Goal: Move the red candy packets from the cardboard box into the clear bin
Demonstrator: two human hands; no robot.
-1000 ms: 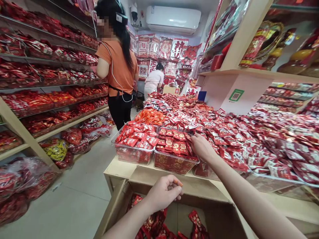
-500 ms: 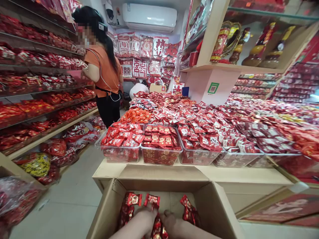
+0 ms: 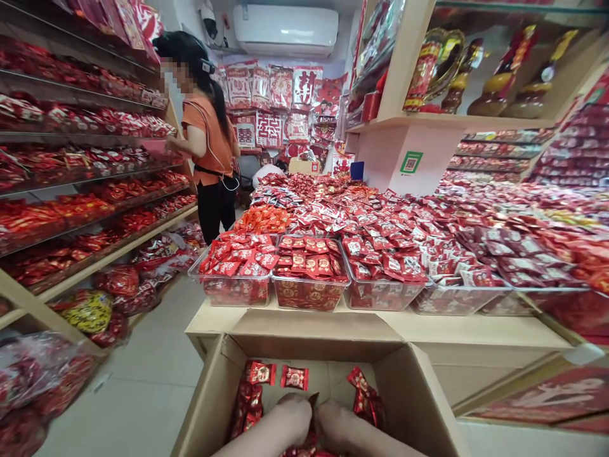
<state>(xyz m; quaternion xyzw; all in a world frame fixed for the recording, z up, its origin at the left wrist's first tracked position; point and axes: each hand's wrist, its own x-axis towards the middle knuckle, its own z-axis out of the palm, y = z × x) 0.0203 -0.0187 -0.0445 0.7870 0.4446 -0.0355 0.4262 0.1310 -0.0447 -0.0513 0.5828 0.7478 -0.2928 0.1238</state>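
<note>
Both my hands reach down into an open cardboard box (image 3: 413, 406) that holds red-wrapped candies. My left hand (image 3: 294, 416) and my right hand (image 3: 332, 424) are close together near the box's middle, fingers curled inward. Between them shows the dark tip of a small wrapper; what each one grips is mostly hidden. Two red packets (image 3: 294, 377) lie apart on the box floor beyond my hands. More candies (image 3: 246, 406) line the left side, and a small pile (image 3: 366, 398) lies at the right. Other red wrappers show beneath my wrists.
Clear plastic bins (image 3: 311, 293) full of red packets stand on the counter (image 3: 380, 324) behind the box. A person (image 3: 209, 139) in orange stands by the left shelves (image 3: 95, 130). Stuffed bags (image 3: 42, 374) sit on the floor at left.
My hands have drawn back slightly toward me and closer together. A packet that my left hand partly covered now lies in full view. The person in orange appears slightly farther right.
</note>
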